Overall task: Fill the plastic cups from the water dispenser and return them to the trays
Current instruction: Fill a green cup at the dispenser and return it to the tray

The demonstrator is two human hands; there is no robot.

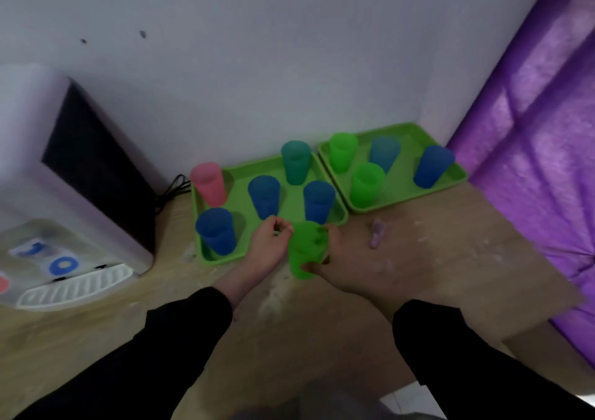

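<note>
My right hand [346,258] grips a green plastic cup [304,252] just in front of the left green tray [241,184]. My left hand [269,245] is beside the cup with fingers curled, touching its rim side; it holds nothing that I can see. The left tray carries a pink cup [209,183], a teal cup [295,162] and three blue cups. On the right green tray [450,175] stand two green cups and two blue cups. At the left stands the white water dispenser [48,226], its drip grille [74,287] in front.
The trays sit on a wooden table against a white wall. A black cable [172,191] runs behind the dispenser. A small purple object [376,234] lies on the table right of my hand. Purple cloth [531,162] covers the right side.
</note>
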